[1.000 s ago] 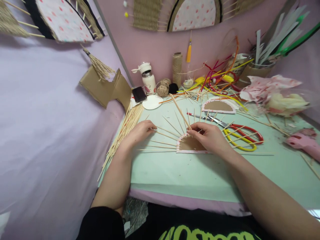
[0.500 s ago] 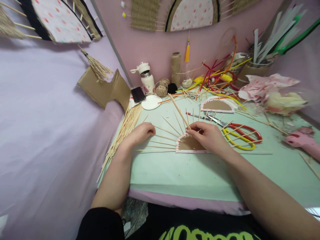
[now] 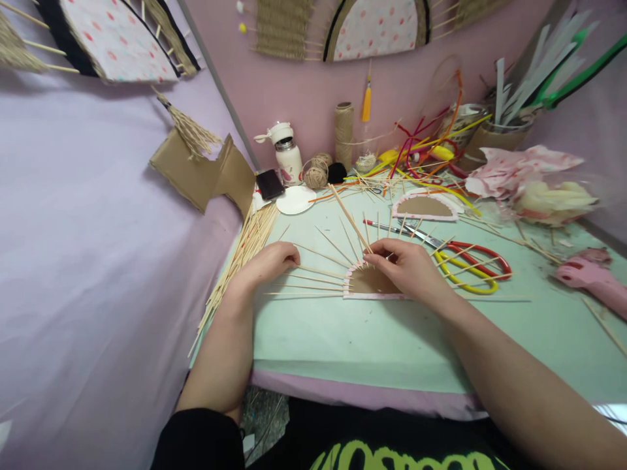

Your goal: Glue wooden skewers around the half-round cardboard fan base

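Observation:
A half-round cardboard piece (image 3: 375, 281) edged with pink-and-white cloth lies on the green tabletop, with several thin wooden sticks fanning out from its curved edge. My right hand (image 3: 404, 264) is over its upper right part, thumb and fingers pinched on wooden sticks (image 3: 347, 214) that slant up and to the left; I cannot tell how many. To the left, my left hand (image 3: 274, 262) is closed with curled fingers at the outer ends of the fanned sticks. What its fingertips hold, if anything, is hidden. Beside my left forearm lies a bundle of loose sticks (image 3: 240, 261).
Scissors (image 3: 470, 261) with red and yellow handles lie under the right-hand sticks. Behind them is a second half-round piece (image 3: 426, 207). A pink glue gun (image 3: 590, 277) lies at right. A white bottle (image 3: 289, 160), twine ball (image 3: 316, 173) and white disc (image 3: 296, 200) stand or lie at the back.
My left hand has shifted very slightly to the left. My right hand and the sticks in it stay nearly in place.

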Demonstrator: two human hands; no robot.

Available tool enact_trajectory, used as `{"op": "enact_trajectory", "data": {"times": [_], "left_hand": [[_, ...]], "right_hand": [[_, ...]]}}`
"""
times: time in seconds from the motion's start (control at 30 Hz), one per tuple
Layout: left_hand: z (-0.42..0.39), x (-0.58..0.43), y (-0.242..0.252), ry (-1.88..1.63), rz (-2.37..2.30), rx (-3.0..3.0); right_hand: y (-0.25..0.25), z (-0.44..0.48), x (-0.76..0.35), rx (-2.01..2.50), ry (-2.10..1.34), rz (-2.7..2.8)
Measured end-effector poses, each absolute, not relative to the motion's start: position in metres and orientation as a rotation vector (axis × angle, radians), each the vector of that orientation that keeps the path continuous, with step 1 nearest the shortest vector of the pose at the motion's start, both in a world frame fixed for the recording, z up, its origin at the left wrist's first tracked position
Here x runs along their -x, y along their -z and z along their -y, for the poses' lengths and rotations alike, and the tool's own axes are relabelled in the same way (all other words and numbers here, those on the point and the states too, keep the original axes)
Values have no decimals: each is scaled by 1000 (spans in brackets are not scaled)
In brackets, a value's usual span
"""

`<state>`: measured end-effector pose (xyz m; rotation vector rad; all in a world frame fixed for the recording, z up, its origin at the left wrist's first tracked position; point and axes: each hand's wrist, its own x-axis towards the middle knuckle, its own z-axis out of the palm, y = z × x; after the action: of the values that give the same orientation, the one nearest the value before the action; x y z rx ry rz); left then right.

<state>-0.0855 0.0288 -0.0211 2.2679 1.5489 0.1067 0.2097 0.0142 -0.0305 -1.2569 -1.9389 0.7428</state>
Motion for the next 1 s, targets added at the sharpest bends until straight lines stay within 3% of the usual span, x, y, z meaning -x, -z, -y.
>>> {"op": "enact_trajectory", "data": {"times": [1.0], "left_hand": [[-28,93,20,-77,-1635,-2191]], "right_hand": [[32,-14,-210,1249,-747,1957]]}}
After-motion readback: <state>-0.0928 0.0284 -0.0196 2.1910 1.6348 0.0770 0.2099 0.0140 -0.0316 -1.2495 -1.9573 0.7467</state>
